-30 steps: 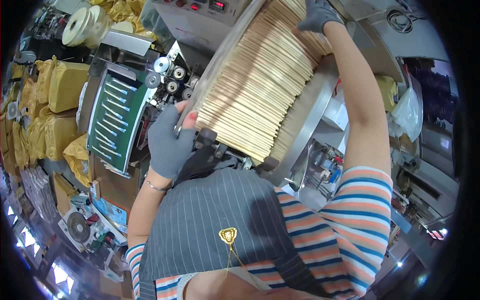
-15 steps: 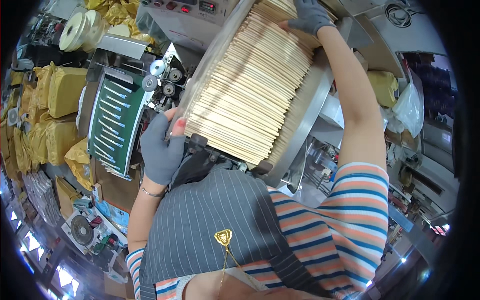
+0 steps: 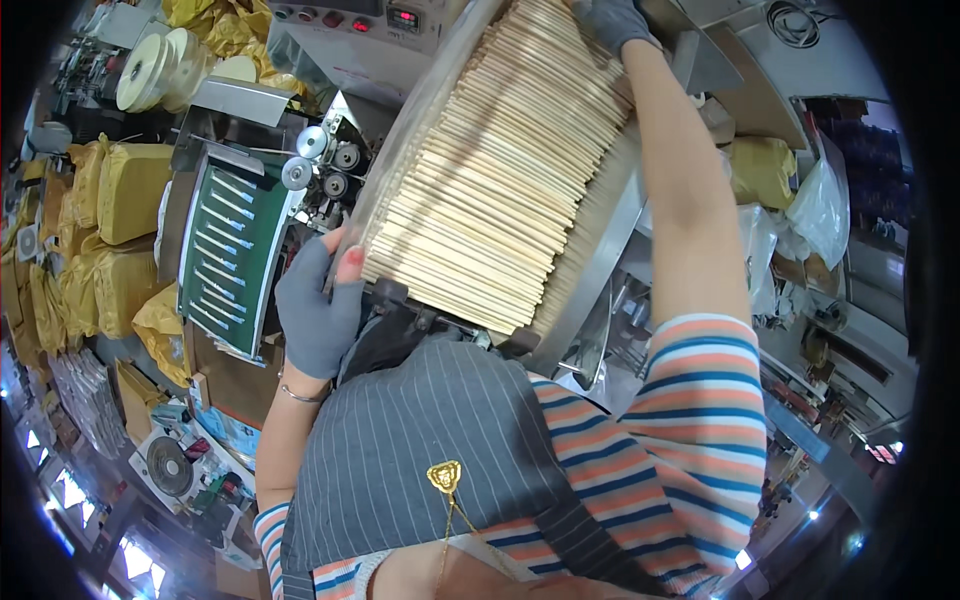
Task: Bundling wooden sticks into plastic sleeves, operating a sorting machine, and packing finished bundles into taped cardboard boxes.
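A thick layer of pale wooden sticks [image 3: 480, 210] fills a large tray [image 3: 612, 250] in the middle of the scene, the sticks lying side by side across it, their right ends making an uneven edge. The left hand [image 3: 322, 310], in a grey glove with bare fingertips, is partly closed on the near left corner of the tray, thumb on one side of the clear wall and fingers on the other. The right hand [image 3: 617, 22], gloved in grey too, reaches to the far right part of the sticks (the top edge cuts it off, so I cannot tell how far open it is or whether it has hold of any).

Two dark blocks [image 3: 388, 292] sit at the near end of the tray. To its left are some metal rollers [image 3: 312, 142], and further left a green belt [image 3: 265, 230] bears a row of thin white pieces with blue ends. A control box [image 3: 370, 65] with red lights stands at the far side. Yellow bags [image 3: 135, 195] are piled at the far left, near pale spools [image 3: 145, 72].
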Motion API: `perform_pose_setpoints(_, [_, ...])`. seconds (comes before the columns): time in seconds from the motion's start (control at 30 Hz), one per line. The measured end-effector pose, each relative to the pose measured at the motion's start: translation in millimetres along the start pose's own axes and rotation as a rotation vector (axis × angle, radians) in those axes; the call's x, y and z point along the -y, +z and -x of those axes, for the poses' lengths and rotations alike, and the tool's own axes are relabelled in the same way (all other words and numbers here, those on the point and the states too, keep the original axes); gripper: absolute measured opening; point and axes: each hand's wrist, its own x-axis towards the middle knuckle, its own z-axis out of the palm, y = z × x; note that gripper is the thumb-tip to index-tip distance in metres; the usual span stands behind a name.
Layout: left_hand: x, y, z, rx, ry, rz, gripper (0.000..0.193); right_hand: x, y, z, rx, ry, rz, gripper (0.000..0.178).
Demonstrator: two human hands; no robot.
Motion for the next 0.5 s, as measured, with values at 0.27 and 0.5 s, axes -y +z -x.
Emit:
perform_pose_setpoints(0.27, [6.0,6.3,1.0,-0.038,0.063,0.092,0.025,36.8,30.5,28.8,0.262,0.107,-0.300,0.099])
perform_pose_setpoints(0.5, [4.1,6.2,1.4,-0.026,0.132,0.107,0.026,131.1,-21.2,187.7,0.322,-0.030,-0.248,0.086])
